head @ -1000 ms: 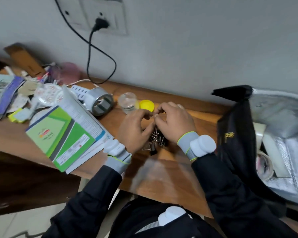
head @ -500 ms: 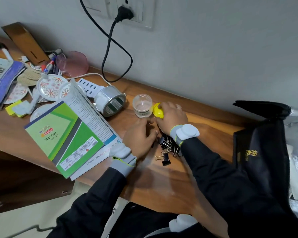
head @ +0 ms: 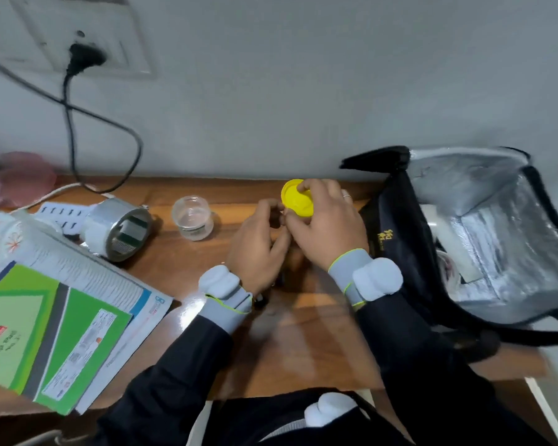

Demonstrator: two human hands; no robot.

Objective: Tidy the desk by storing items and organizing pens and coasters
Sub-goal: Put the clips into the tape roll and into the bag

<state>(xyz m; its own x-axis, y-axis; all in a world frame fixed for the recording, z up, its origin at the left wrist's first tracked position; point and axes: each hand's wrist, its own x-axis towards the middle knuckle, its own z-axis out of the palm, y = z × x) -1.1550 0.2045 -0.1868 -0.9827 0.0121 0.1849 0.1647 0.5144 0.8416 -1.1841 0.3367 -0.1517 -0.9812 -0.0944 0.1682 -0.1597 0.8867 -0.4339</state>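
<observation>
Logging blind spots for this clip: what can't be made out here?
Head view only.
What the left hand holds, if anything: hidden by its curled fingers and the right hand, which grips the lid.
Bag contents: blurred, cut by the right edge.
Pad print: blurred.

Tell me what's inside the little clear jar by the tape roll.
The clear jar stands open and looks empty; the yellow lid is in the right hand. Blur at its base could hide something small.

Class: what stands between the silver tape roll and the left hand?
The open clear jar, in the head view; the right hand holds its yellow lid.
</observation>
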